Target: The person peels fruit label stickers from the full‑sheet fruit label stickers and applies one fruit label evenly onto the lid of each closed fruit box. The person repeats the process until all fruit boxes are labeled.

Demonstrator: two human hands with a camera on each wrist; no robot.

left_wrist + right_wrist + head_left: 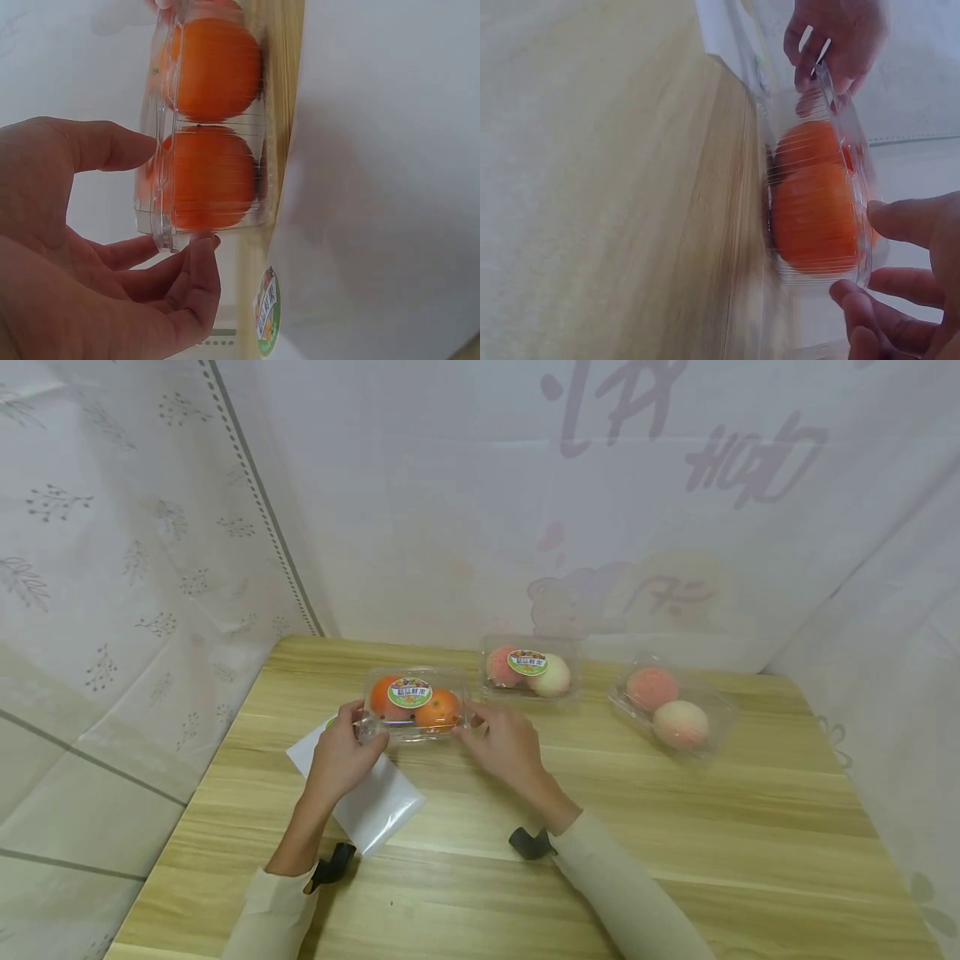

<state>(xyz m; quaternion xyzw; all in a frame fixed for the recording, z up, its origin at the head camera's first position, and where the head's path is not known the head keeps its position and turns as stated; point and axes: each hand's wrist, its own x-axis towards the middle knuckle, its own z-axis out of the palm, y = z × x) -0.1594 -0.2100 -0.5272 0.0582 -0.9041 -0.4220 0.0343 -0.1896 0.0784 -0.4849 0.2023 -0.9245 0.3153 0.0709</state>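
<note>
Gripping fruit box at its 2 ends, pinching the rim with curled left hand on 1 side and curled right hand on the other. Holding it over the back part of bench, maybe touching down; not telling for sure. Showing round label on its lid, above 2 orange fruits. Counting 2 of 3 boxes as labelled: this 1 plus peach box, standing just beyond right hand and wearing matching label. Seeing no label on far-right box, so probably leaving 1 to do. Spotting 1 sticker on white sheet near left hand, likely waiting for that box.
</note>
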